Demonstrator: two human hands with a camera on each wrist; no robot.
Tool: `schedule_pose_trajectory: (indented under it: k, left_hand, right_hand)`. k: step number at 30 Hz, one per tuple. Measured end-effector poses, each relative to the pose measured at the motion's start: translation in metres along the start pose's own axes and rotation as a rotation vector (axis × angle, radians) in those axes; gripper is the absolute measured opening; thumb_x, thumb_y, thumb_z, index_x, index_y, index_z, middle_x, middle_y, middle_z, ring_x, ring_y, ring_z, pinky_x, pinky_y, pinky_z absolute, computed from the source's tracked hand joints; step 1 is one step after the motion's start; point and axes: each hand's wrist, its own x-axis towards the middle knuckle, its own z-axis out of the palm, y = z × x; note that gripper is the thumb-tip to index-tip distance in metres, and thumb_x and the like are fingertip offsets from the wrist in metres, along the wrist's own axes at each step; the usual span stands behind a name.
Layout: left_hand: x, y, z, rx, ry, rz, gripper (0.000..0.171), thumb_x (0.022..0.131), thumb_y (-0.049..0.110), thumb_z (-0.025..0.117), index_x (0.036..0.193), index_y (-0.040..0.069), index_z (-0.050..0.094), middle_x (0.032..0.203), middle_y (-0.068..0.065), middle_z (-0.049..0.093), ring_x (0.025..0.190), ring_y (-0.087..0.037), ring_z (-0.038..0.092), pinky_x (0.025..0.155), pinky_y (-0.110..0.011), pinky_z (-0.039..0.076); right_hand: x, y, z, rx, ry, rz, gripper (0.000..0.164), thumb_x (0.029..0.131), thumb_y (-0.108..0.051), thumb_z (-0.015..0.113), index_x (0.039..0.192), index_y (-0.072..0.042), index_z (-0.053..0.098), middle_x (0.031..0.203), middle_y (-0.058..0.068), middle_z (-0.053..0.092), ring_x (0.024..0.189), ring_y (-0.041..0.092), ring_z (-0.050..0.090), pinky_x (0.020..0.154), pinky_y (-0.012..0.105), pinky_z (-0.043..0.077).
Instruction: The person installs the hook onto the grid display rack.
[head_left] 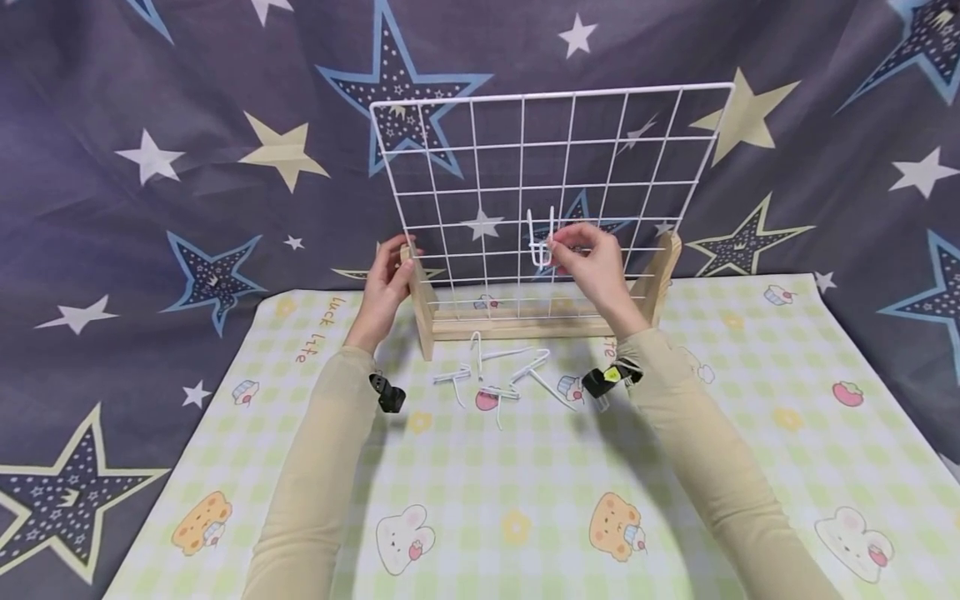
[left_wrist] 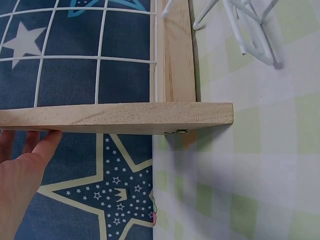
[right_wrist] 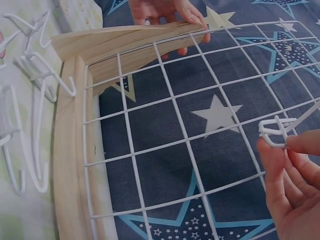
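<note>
A white wire grid (head_left: 521, 146) stands upright in a wooden base with two side posts. My right hand (head_left: 596, 262) pinches a white wire hook (head_left: 540, 258) between thumb and fingers, in front of the grid's lower middle. In the right wrist view the hook's bent end (right_wrist: 274, 134) overlaps the grid wires. At the other side, my left hand (head_left: 386, 287) holds the upper end of the left wooden post (head_left: 422, 308). Seen from the left wrist, its fingers (left_wrist: 47, 145) lie against the post's outer face (left_wrist: 115, 116).
Several loose white wire hooks (head_left: 532, 371) lie on the checked tablecloth (head_left: 517, 467) just before the base's wooden crossbar (head_left: 517, 327). The right wooden post (head_left: 660, 279) stands beside my right wrist. A dark star-patterned cloth (head_left: 202, 108) hangs behind the grid.
</note>
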Motion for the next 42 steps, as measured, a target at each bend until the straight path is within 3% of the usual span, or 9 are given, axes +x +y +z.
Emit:
schedule_pose_trajectory:
  k: [6, 13, 19, 26, 32, 36, 42]
  left_hand:
    - [0.001, -0.002, 0.000, -0.008, -0.004, -0.005, 0.038, 0.103, 0.008, 0.045, 0.140, 0.005, 0.040, 0.136, -0.031, 0.042, 0.116, -0.023, 0.049, 0.099, -0.051, 0.041]
    - [0.002, -0.002, 0.002, -0.011, -0.011, 0.006, 0.038, 0.103, 0.008, 0.045, 0.141, 0.005, 0.040, 0.135, -0.027, 0.045, 0.123, -0.035, 0.045, 0.100, -0.052, 0.040]
    - [0.002, -0.001, 0.002, 0.024, -0.009, 0.014, 0.039, 0.103, 0.010, 0.046, 0.141, 0.007, 0.041, 0.132, -0.026, 0.046, 0.116, -0.024, 0.050, 0.098, -0.051, 0.042]
    - [0.003, -0.003, 0.001, 0.023, -0.001, 0.016, 0.039, 0.103, 0.008, 0.045, 0.141, 0.005, 0.040, 0.131, -0.026, 0.048, 0.114, -0.022, 0.051, 0.098, -0.052, 0.043]
    - [0.003, -0.003, 0.000, 0.024, -0.003, 0.012, 0.040, 0.103, 0.010, 0.046, 0.142, 0.006, 0.040, 0.133, -0.028, 0.046, 0.119, -0.033, 0.048, 0.099, -0.053, 0.040]
    - [0.001, -0.003, -0.001, 0.024, 0.004, 0.009, 0.040, 0.103, 0.009, 0.045, 0.142, 0.005, 0.039, 0.134, -0.031, 0.043, 0.119, -0.034, 0.047, 0.099, -0.053, 0.041]
    - [0.002, -0.003, -0.003, 0.023, 0.002, 0.011, 0.039, 0.103, 0.009, 0.044, 0.142, 0.005, 0.040, 0.134, -0.031, 0.044, 0.114, -0.023, 0.051, 0.098, -0.052, 0.042]
  right_hand:
    - [-0.006, 0.007, 0.001, -0.018, 0.012, 0.016, 0.011, 0.088, 0.002, 0.065, 0.097, 0.008, 0.062, 0.087, 0.020, 0.067, 0.062, 0.010, 0.064, 0.061, 0.030, 0.056]
    - [-0.009, 0.010, 0.003, 0.022, 0.003, 0.001, 0.016, 0.089, 0.003, 0.064, 0.101, 0.013, 0.059, 0.091, 0.030, 0.063, 0.061, 0.007, 0.064, 0.060, 0.029, 0.056]
    - [-0.014, 0.004, 0.004, 0.054, -0.008, 0.001, 0.015, 0.090, 0.008, 0.060, 0.101, 0.017, 0.057, 0.084, 0.020, 0.064, 0.064, 0.006, 0.063, 0.059, 0.025, 0.055]
    - [-0.027, 0.001, -0.001, 0.014, -0.024, 0.029, 0.013, 0.090, 0.004, 0.061, 0.098, 0.013, 0.059, 0.080, 0.008, 0.069, 0.067, 0.019, 0.067, 0.059, 0.022, 0.053]
    - [-0.040, 0.000, -0.006, -0.008, -0.029, 0.056, 0.012, 0.090, 0.006, 0.058, 0.098, 0.016, 0.057, 0.095, 0.032, 0.064, 0.067, 0.020, 0.067, 0.060, 0.023, 0.053]
    - [-0.045, 0.004, -0.008, -0.016, -0.043, 0.071, 0.011, 0.091, 0.005, 0.057, 0.098, 0.014, 0.058, 0.096, 0.033, 0.064, 0.067, 0.019, 0.066, 0.061, 0.027, 0.054]
    - [-0.050, 0.010, -0.012, -0.020, -0.066, 0.062, 0.013, 0.092, 0.006, 0.056, 0.099, 0.017, 0.056, 0.097, 0.036, 0.062, 0.066, 0.016, 0.066, 0.059, 0.025, 0.053]
